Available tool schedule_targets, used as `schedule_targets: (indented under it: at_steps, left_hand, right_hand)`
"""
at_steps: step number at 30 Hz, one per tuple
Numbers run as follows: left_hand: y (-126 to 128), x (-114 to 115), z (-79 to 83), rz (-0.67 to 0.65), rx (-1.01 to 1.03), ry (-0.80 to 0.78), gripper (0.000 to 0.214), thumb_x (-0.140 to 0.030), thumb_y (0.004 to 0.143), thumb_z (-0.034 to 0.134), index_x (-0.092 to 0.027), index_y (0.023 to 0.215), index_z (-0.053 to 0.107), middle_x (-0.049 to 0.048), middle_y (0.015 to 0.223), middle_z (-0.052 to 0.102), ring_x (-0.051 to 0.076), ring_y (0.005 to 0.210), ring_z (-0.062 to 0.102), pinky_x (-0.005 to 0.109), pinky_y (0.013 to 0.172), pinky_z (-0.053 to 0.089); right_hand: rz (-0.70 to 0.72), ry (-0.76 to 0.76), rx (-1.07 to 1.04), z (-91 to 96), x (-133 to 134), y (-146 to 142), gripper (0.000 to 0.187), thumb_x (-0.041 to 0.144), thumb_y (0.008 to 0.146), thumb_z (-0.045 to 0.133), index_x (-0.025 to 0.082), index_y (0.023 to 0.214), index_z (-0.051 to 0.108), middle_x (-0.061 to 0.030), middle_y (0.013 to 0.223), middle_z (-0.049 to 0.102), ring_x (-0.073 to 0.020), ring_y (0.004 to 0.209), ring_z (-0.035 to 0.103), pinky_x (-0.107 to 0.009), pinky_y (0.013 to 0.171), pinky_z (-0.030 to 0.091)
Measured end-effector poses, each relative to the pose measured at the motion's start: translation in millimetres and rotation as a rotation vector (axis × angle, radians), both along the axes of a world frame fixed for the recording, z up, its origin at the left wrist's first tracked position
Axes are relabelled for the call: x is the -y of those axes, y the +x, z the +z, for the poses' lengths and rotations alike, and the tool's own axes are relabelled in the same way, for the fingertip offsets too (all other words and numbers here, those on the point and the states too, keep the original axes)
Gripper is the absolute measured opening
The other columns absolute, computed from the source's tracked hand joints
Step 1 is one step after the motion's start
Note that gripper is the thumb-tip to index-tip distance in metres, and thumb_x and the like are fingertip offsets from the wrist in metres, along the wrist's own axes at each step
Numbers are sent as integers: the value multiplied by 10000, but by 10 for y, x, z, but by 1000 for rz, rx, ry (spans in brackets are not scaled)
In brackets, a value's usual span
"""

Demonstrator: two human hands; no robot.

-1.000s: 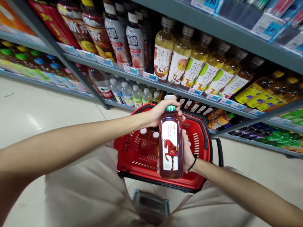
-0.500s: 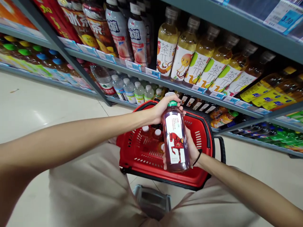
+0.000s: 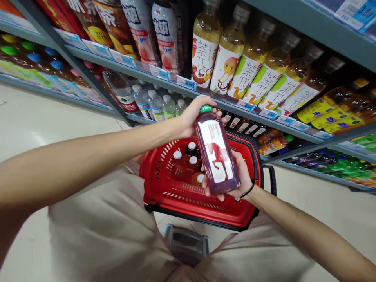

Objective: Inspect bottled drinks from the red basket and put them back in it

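Observation:
Between both my hands is a large bottle of reddish-purple drink (image 3: pixel 216 152), with a white label, a red horse picture and a green band at its neck. My left hand (image 3: pixel 196 113) is closed round the neck and cap. Cradling the base from below and behind is my right hand (image 3: pixel 238 176), which wears a dark band at the wrist; part of it is hidden by the bottle. The bottle leans, its base tipped towards me and to the right. Below it stands a red shopping basket (image 3: pixel 173 205), where several white-capped bottles (image 3: pixel 193 161) lie on the left side.
Drink shelves (image 3: pixel 141 64) run across in front of me. White-labelled tea bottles (image 3: pixel 204 55) stand on the middle shelf, and small clear bottles (image 3: pixel 155 103) on the bottom one. A black basket handle (image 3: pixel 272 180) sticks out right. A grey stool-like object (image 3: pixel 188 244) sits between my knees.
The bottle has risen slightly and tilted further, its base swinging right. Both hands moved with it. The view has shifted a little, and more bottles in the basket now show.

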State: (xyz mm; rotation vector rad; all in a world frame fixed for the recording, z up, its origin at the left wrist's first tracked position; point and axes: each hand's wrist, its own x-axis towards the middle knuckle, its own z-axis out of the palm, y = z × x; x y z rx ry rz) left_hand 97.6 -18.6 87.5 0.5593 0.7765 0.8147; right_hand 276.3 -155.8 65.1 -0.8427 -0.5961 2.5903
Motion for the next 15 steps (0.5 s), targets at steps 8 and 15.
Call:
schedule_targets:
  at_steps: [8,15]
  left_hand:
    - [-238,-335,-280,52,-103,84,329,-492,722,676,-195,860,708,99,930,801,409,1120,725,589,1021,582]
    - [-229,-383,-285,111,-104,75,314,-467,737,680,-200,894,728,73,931,807,377,1104,738,526,1022,600]
  right_hand:
    - [-380,150,-100,160,-131,44,647,681,899,511,120,1190,652,-146,937,767,-196,630,692,-250,461,538]
    - [-692,323,183,125,-110,81,649,667,811,775,171,1214,659,-109,1021,788,-246,763,752,-394,668,665]
